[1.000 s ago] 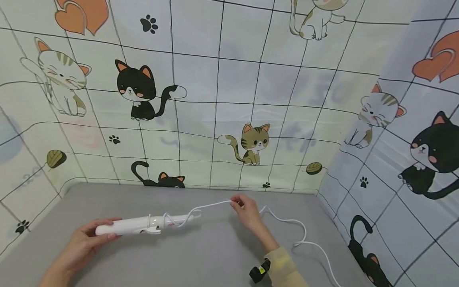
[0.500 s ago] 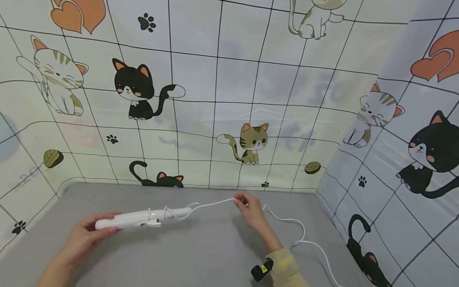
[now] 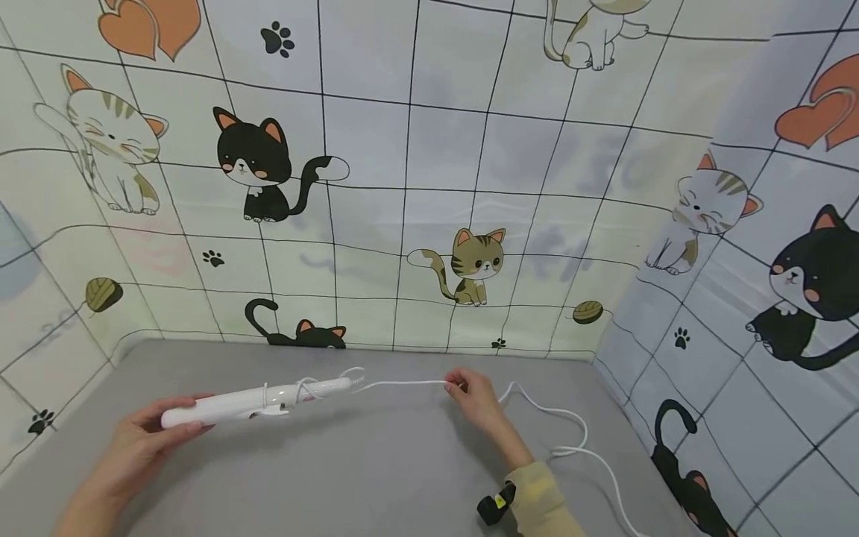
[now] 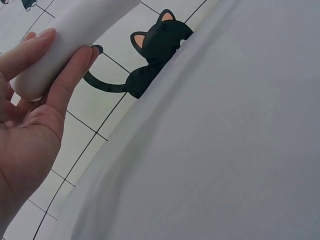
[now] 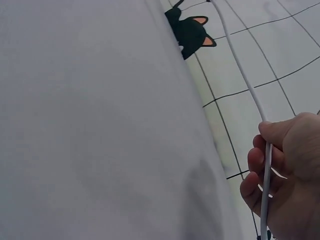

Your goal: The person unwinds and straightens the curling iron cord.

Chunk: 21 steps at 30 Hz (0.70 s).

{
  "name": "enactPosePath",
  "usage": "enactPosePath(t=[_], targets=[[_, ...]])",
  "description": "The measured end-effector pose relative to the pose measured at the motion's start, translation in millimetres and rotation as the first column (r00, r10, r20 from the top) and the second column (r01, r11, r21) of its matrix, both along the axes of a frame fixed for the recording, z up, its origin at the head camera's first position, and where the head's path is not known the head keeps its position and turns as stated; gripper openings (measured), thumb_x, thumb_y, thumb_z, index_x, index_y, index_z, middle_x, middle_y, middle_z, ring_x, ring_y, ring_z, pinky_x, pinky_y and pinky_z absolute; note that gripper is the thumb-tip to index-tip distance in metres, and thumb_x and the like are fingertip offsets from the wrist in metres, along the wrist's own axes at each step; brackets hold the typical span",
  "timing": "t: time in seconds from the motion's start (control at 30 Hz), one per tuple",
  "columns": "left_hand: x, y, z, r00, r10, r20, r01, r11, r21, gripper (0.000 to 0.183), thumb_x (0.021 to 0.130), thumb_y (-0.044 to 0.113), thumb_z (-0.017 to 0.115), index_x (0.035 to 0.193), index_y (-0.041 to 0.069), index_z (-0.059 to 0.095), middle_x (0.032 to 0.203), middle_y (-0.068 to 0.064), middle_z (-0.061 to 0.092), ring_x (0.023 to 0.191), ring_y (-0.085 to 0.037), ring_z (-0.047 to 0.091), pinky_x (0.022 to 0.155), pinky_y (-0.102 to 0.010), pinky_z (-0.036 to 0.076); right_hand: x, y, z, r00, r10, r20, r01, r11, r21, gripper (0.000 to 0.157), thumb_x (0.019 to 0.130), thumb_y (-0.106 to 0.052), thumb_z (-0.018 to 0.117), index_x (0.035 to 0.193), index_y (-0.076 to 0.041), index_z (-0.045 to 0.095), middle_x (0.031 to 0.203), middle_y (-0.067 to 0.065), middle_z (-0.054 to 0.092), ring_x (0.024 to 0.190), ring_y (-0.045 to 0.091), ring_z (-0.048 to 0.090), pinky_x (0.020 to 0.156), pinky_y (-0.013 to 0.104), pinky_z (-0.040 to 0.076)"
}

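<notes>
A white curling iron (image 3: 228,405) with a small lever on its underside is held slightly tilted over the grey table. My left hand (image 3: 141,440) grips its thick, rounded left end, thumb on one side and fingers on the other, as the left wrist view (image 4: 35,100) also shows. Its white cord (image 3: 403,383) loops loosely around the narrower right part and then runs nearly straight to my right hand (image 3: 476,403). There, thumb and fingertips pinch the cord. In the right wrist view the cord (image 5: 245,75) passes under the thumb and across the curled fingers.
Beyond my right hand, more cord (image 3: 570,432) trails in bends over the grey table (image 3: 376,477) toward the front right edge. A cat-patterned curtain (image 3: 376,149) encloses the back and sides. A black wrist camera (image 3: 495,506) sits at the right sleeve.
My left hand has drawn the curling iron a little left, and my right hand has shifted slightly right. The cord between them is straighter, and a loop now rises above the iron's right end.
</notes>
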<state>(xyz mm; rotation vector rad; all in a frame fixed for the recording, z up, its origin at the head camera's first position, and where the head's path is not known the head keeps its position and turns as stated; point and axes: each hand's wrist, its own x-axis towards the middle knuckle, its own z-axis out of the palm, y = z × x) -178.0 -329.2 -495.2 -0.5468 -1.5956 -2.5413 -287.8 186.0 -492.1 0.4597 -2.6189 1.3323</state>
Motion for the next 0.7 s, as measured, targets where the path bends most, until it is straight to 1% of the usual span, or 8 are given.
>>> enactPosePath(t=[0.07, 0.13, 0.27, 0.37, 0.5, 0.6, 0.7], targets=[[-0.8, 1, 0.2, 1.0, 0.006, 0.01, -0.005, 1.0, -0.023, 0.046, 0.088, -0.034, 0.047, 0.118, -0.006, 0.069, 0.124, -0.011, 0.072, 0.113, -0.017, 0.067, 0.091, -0.041, 0.059, -1.9, 0, -5.2, 1.0, 0.005, -0.004, -0.005, 1.0, 0.012, 0.005, 0.095, -0.002, 0.07, 0.099, 0.001, 0.069, 0.084, 0.0, 0.065, 0.072, 0.01, 0.055, 0.061, 0.022, 0.047], [-1.4, 2, -0.1, 1.0, 0.008, 0.008, -0.008, 1.0, -0.021, 0.047, 0.088, -0.034, 0.047, 0.119, -0.006, 0.069, 0.125, -0.011, 0.072, 0.114, -0.017, 0.067, 0.091, -0.041, 0.059, -2.3, 0, -8.9, 1.0, 0.017, -0.008, -0.017, 0.999, 0.029, 0.005, 0.094, -0.001, 0.071, 0.098, 0.001, 0.069, 0.083, 0.0, 0.066, 0.073, 0.009, 0.056, 0.062, 0.022, 0.049], [-1.8, 2, -1.6, 0.999, -0.008, -0.035, 0.01, 0.999, 0.036, 0.052, 0.087, -0.036, 0.042, 0.121, -0.007, 0.068, 0.126, -0.015, 0.071, 0.116, -0.02, 0.066, 0.091, -0.043, 0.058, 0.2, 1, -12.1, 0.997, 0.074, -0.002, -0.073, 0.996, 0.057, 0.004, 0.093, 0.0, 0.071, 0.096, -0.001, 0.071, 0.085, 0.001, 0.07, 0.078, 0.012, 0.061, 0.068, 0.025, 0.053], [-1.8, 2, -2.6, 0.997, -0.03, -0.069, 0.035, 0.996, 0.077, 0.054, 0.087, -0.038, 0.039, 0.123, -0.008, 0.067, 0.127, -0.018, 0.07, 0.117, -0.023, 0.066, 0.092, -0.044, 0.058, 3.2, 0, -12.0, 0.994, 0.108, 0.027, -0.11, 0.991, 0.072, 0.004, 0.094, -0.002, 0.07, 0.097, -0.003, 0.072, 0.089, 0.002, 0.072, 0.083, 0.014, 0.063, 0.072, 0.026, 0.054], [-1.7, 3, -3.1, 0.994, -0.049, -0.094, 0.057, 0.995, 0.082, 0.055, 0.087, -0.038, 0.038, 0.123, -0.008, 0.067, 0.127, -0.019, 0.069, 0.118, -0.024, 0.066, 0.093, -0.045, 0.057, 6.6, -3, -10.2, 0.991, 0.121, 0.05, -0.125, 0.988, 0.093, 0.005, 0.096, -0.004, 0.069, 0.1, -0.003, 0.072, 0.092, 0.003, 0.072, 0.086, 0.018, 0.064, 0.072, 0.027, 0.055], [-1.6, 3, -2.0, 0.994, -0.05, -0.094, 0.057, 0.996, 0.074, 0.055, 0.087, -0.038, 0.039, 0.122, -0.008, 0.067, 0.127, -0.018, 0.069, 0.117, -0.024, 0.066, 0.093, -0.045, 0.057, 6.1, -10, -8.9, 0.99, 0.139, 0.025, -0.141, 0.985, 0.103, 0.009, 0.095, -0.004, 0.07, 0.103, -0.001, 0.071, 0.095, 0.006, 0.071, 0.088, 0.023, 0.066, 0.074, 0.03, 0.057], [-1.3, 4, 0.0, 0.996, -0.044, -0.081, 0.05, 0.996, 0.074, 0.053, 0.088, -0.037, 0.039, 0.122, -0.008, 0.068, 0.128, -0.017, 0.069, 0.117, -0.023, 0.066, 0.093, -0.044, 0.057, 3.8, -17, -8.6, 0.989, 0.146, -0.019, -0.144, 0.985, 0.097, 0.015, 0.094, -0.004, 0.071, 0.108, 0.0, 0.07, 0.101, 0.01, 0.072, 0.094, 0.028, 0.067, 0.081, 0.037, 0.059]])
